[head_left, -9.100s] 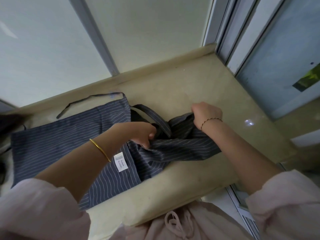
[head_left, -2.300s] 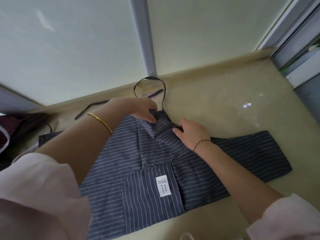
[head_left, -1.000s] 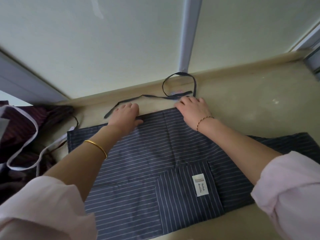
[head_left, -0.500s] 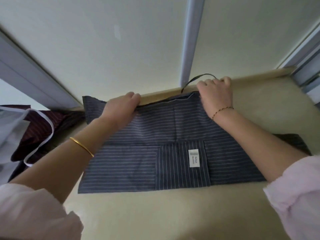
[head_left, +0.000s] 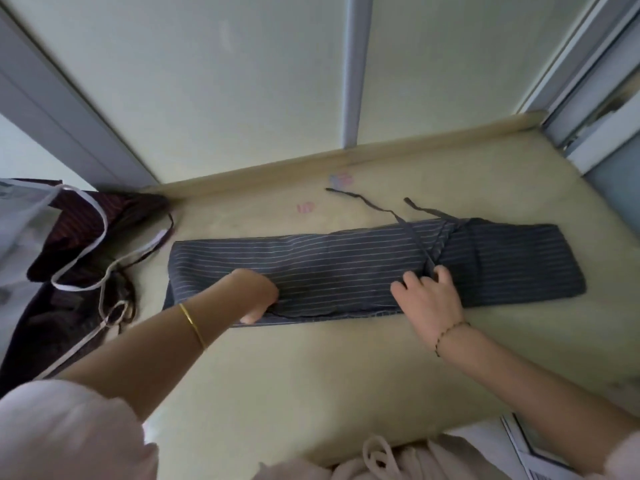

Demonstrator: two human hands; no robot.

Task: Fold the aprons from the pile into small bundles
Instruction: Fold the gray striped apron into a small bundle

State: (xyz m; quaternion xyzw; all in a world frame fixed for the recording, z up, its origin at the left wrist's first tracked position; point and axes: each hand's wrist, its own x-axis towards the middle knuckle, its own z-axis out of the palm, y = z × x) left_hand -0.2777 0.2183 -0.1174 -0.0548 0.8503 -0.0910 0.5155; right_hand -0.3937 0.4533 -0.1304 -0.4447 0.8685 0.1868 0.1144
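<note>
Head view: striped apron [head_left: 346,258], one long narrow folded band.

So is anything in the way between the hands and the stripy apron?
No, nothing visible. The left hand and right hand both touch the striped apron; only its own strap crosses it near the right hand.

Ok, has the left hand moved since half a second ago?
Yes. The left hand came toward the person, from the kerb along the wall to the striped apron's near edge, which it grips.
</note>
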